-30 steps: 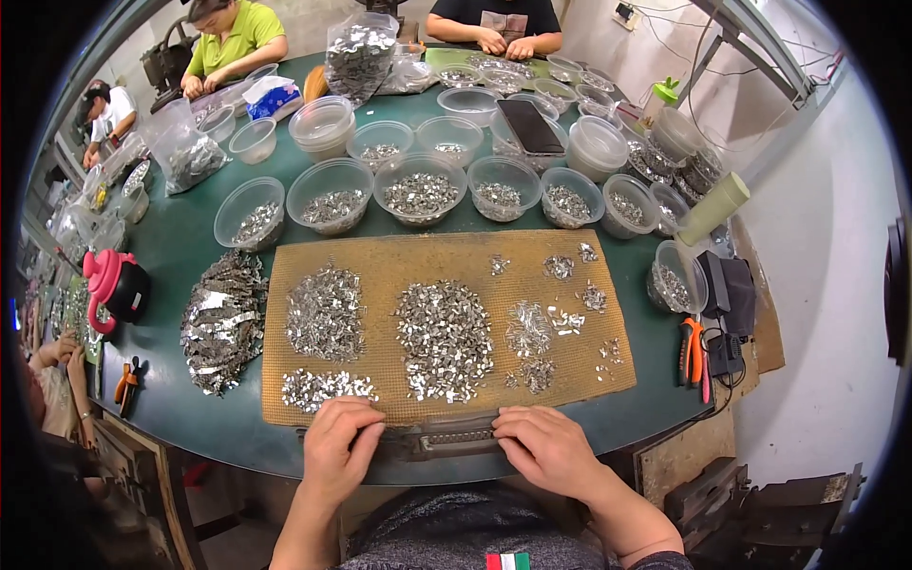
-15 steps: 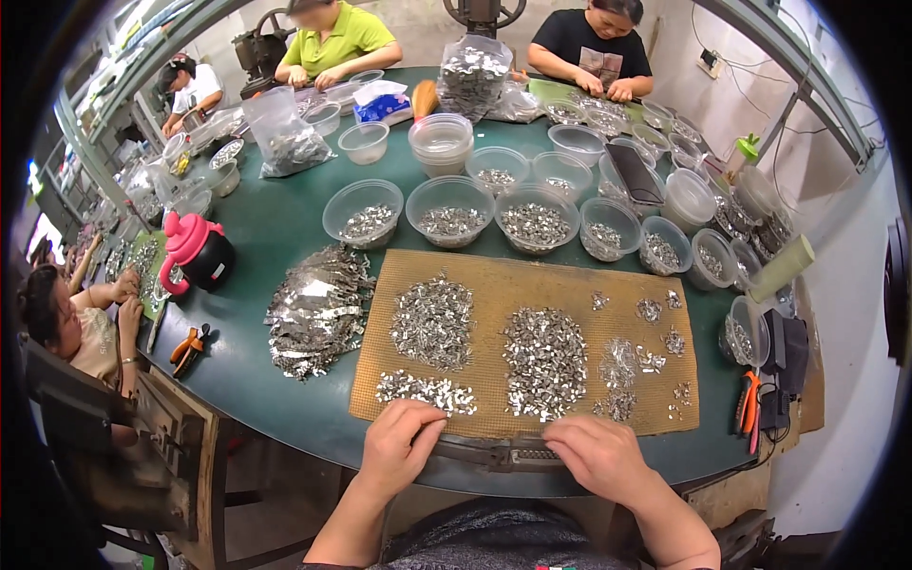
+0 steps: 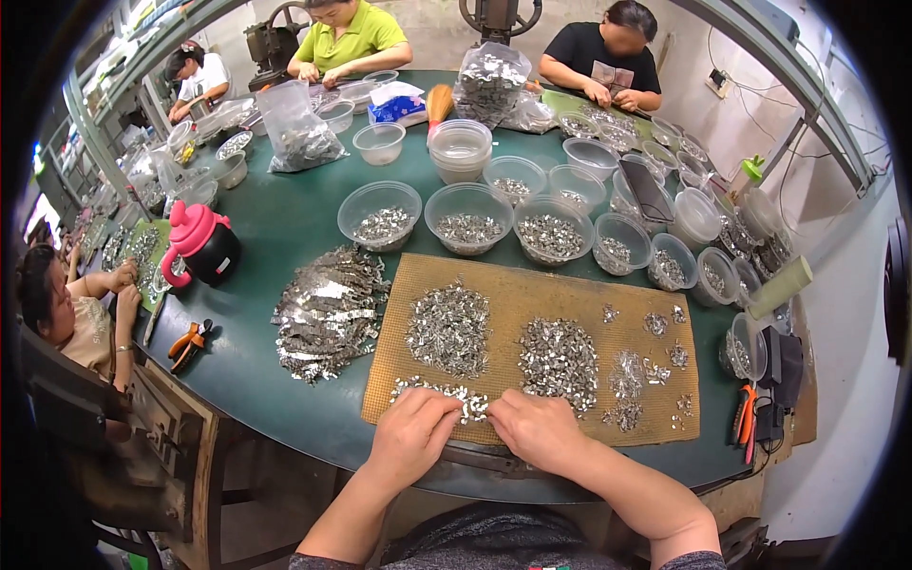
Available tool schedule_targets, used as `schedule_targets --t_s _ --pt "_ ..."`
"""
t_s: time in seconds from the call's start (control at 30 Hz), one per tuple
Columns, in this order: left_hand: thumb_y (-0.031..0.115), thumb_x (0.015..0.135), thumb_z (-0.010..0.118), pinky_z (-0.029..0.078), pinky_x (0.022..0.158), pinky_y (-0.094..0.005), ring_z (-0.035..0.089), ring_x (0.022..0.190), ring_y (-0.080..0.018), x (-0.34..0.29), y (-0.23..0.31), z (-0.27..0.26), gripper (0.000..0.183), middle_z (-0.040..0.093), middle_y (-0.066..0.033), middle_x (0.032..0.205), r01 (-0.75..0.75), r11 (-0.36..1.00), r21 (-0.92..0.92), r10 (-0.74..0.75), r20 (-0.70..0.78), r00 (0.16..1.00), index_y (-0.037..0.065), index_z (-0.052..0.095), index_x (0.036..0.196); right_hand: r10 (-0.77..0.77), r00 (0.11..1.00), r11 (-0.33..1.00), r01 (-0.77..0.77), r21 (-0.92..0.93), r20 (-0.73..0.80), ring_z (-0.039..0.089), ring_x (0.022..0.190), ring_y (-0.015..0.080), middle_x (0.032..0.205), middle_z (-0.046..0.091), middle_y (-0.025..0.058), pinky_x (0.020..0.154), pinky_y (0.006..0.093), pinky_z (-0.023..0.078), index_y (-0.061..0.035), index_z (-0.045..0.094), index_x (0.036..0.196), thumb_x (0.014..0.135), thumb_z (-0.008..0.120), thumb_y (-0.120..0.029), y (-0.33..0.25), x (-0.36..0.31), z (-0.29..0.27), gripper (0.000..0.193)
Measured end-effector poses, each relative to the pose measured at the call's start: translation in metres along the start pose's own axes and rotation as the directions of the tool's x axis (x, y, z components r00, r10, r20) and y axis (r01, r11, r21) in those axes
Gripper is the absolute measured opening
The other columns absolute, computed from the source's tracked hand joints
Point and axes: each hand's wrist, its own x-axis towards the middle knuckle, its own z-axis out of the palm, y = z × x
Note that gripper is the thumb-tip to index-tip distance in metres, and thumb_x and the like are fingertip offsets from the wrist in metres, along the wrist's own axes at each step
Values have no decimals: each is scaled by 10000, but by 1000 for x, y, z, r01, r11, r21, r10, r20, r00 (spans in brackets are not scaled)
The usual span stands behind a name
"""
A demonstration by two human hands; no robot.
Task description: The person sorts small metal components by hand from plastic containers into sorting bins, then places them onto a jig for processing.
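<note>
My left hand [image 3: 413,435] is at the front edge of a tan textured mat [image 3: 646,299], thumb and fingers pinched beside a loose row of small shiny metal pieces [image 3: 440,389]. Close to its right, my right hand [image 3: 537,432] has its fingertips together at the right end of that row. Whatever lies between the fingers is too small to make out. Behind the row is a larger pile of metal pieces [image 3: 448,328]; another pile [image 3: 559,359] lies beyond my right hand. Below my hands a dark metal fixture [image 3: 475,458] sits at the table edge, partly covered.
Small clusters of metal bits [image 3: 627,375] lie on the mat's right. Left of it is a heap of metal strips [image 3: 328,313]. Plastic bowls of pieces [image 3: 468,220] line the back. Orange-handled pliers [image 3: 190,344] and a pink-lidded jug [image 3: 201,242] stand left. Co-workers sit around the table.
My right hand has moved left from the metal fixture to the row of pieces, near my left hand. My left hand has shifted slightly right. The whole view has shifted a little.
</note>
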Motion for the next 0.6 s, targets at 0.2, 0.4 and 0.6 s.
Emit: schedule_targets --t_s 0.2,0.4,0.6 --pt "90 846 763 527 749 -384 628 862 -282 20 -2 16 126 637 -76 889 -65 989 133 50 113 992 53 723 960 5 999 996 -2 92 -39 682 701 295 839 633 85 572 418 548 -64 615 920 915 673 -184 4 4 6 133" --pt "98 813 733 538 762 -372 603 889 -264 23 -3 26 87 586 -62 887 -134 945 298 84 175 981 80 673 874 2 999 994 3 109 -46 684 724 307 831 629 104 617 427 555 -58 597 902 899 669 -166 1 4 5 130" --pt "73 823 709 539 762 -377 603 889 -266 25 -1 32 51 588 -65 882 -104 963 247 62 173 983 75 670 856 -8 994 984 27 175 -111 675 692 310 808 616 108 591 419 543 -51 582 896 895 674 -137 0 -10 -11 126"
